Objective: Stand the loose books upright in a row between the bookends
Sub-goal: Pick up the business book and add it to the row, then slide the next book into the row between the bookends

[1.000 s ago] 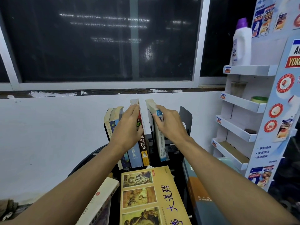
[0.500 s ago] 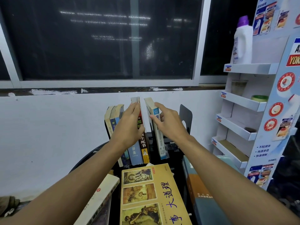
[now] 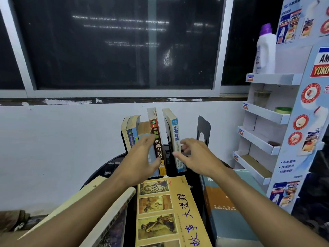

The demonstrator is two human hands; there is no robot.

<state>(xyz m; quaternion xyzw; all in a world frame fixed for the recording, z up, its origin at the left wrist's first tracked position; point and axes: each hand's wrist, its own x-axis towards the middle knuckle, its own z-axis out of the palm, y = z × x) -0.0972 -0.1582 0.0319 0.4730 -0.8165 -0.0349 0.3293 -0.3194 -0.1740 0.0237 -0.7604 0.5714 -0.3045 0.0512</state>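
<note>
Below the dark window [image 3: 106, 50], on the black bench [image 3: 108, 165], a row of books [image 3: 133, 132] stands upright (a blue-spined book [image 3: 175, 139] apart, left of the bookend [image 3: 203, 127]), the left hand [image 3: 142, 157] flat-fingered against the row, the right hand [image 3: 194, 155] loosely spread, holding nothing, beside that book.

Brown-spined book [image 3: 157, 147], 12 o'clock: "02", "西藏生死书". White-spined book [image 3: 175, 138], 1 o'clock: "企業". Yellow book [image 3: 178, 211], 6 o'clock, on the cover: "大道理". Display stand [image 3: 320, 72], 3 o'clock: "YOKO".
</note>
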